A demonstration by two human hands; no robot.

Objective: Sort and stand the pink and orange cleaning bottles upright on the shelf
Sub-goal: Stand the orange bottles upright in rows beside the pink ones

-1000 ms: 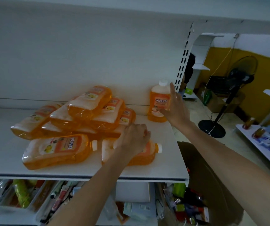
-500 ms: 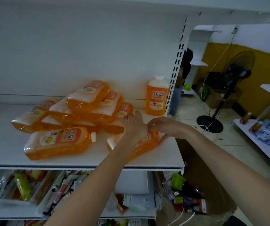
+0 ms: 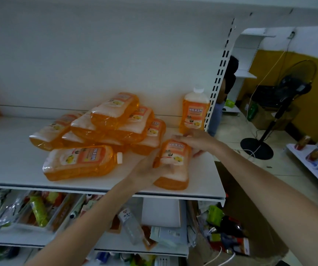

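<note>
left hand (image 3: 144, 170) and right hand (image 3: 197, 142) curl their fingers round the tilted orange bottle (image 3: 173, 160); best to pivot it onto its base, beside the standing bottle (image 3: 194, 114).

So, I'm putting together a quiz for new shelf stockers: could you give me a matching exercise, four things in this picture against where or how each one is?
Things
1. back-right bottle
2. front-left bottle
3. front-right bottle
4. fan

States
A. lies flat on the shelf, cap pointing right
B. stands on the floor, off to the right of the shelving
C. stands upright, white cap on top
D. gripped by the left hand and the right hand

Pairs: 1-C, 2-A, 3-D, 4-B
</note>
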